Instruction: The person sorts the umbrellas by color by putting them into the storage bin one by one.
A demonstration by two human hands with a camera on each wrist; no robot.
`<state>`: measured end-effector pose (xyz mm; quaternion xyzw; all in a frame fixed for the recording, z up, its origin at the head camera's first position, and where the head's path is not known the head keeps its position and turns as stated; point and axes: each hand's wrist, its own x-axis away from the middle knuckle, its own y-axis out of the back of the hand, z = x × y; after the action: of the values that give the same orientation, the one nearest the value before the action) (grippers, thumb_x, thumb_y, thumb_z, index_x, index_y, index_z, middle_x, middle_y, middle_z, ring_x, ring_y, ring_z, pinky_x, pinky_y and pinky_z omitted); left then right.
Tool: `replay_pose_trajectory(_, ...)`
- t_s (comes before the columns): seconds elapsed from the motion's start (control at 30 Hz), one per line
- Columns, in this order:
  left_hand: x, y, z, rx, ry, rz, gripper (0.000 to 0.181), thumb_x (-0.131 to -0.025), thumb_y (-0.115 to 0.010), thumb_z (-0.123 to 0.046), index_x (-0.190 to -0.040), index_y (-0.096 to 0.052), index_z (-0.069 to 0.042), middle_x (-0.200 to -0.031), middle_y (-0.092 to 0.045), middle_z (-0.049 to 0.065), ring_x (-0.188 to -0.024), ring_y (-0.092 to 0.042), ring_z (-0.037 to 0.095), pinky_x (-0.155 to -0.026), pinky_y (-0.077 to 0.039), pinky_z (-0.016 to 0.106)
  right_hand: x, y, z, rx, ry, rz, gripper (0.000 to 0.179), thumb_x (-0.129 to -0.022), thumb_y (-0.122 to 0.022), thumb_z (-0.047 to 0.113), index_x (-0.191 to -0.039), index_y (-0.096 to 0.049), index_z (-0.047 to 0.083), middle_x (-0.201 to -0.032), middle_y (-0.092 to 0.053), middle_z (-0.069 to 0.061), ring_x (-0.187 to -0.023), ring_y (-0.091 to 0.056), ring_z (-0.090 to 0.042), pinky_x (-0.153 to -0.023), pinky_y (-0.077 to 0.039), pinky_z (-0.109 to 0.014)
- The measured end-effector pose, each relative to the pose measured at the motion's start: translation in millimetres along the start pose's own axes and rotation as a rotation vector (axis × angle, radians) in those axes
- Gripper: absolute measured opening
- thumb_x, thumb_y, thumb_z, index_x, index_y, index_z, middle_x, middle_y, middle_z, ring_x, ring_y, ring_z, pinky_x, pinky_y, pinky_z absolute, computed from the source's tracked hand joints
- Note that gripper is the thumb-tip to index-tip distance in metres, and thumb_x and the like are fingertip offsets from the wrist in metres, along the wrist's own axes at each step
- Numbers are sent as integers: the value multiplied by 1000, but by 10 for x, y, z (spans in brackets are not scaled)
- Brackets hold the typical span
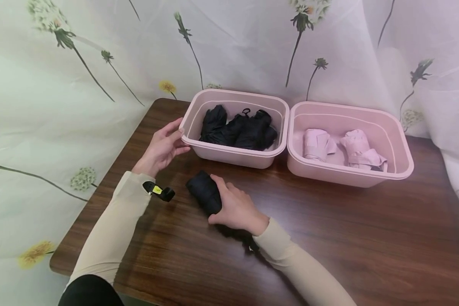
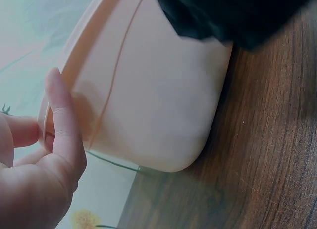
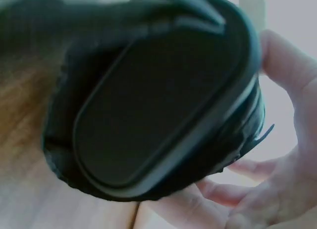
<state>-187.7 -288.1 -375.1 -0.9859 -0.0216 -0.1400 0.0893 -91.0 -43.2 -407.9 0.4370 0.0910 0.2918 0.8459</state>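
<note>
My right hand (image 1: 237,206) grips a compact black folding umbrella (image 1: 205,193) from above, in front of the left pink bin (image 1: 233,156). In the right wrist view the umbrella's flat oval end (image 3: 163,110) faces the camera, with fingers and thumb around its side. My left hand (image 1: 162,146) pinches the left bin's near-left corner rim, thumb outside and a finger over the edge in the left wrist view. Several black folded umbrellas (image 1: 252,129) lie bunched inside that bin.
A second pink bin (image 1: 344,176) stands right beside the first, holding two pink folded bundles (image 1: 317,144). Both bins sit toward the back of the dark wooden table (image 1: 329,238). Behind hangs a pale curtain (image 1: 245,38) printed with dandelions.
</note>
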Motion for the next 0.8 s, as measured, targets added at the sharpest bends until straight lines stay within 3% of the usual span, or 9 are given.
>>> replay_pose_trajectory(0.17, 2, 4, -2, -11, -4, -2, 52, -101, -49, -15, -150, -35, -23, -143, -37, 15, -79, -65, 13, -67, -60, 25, 58, 137, 22, -107, 20, -31, 105, -66, -81, 32, -152, -22, 20, -132, -55, -10, -105, -61, -31, -86, -52, -46)
replay_pose_trajectory(0.33, -1, 0, -1, -29, -14, 2, 51, -101, -48, -16, -150, -35, -22, -140, -38, 16, -78, -65, 12, -67, -60, 24, 126, 299, 49, -219, 49, -67, 104, -64, -81, 25, -151, -24, 18, -144, -47, -5, -123, -52, -24, -101, -47, -42)
replay_pose_trajectory(0.63, 2, -4, -19, -60, -14, 2, 50, -102, -47, -16, -150, -35, -22, -142, -37, 18, -79, -65, 11, -68, -60, 24, 281, 591, 92, -345, 160, -202, 90, -62, -78, 17, -144, -40, 13, -118, -61, -3, -104, -59, -16, -92, -52, -33)
replay_pose_trajectory(0.8, 5, -3, -36, -81, -1, -2, 50, -102, -48, -18, -150, -36, -23, -140, -38, 17, -78, -64, 11, -72, -60, 26, 362, 758, 110, -474, 185, -238, 83, -65, -79, 13, -140, -44, 16, -116, -61, -3, -99, -59, -14, -88, -55, -30)
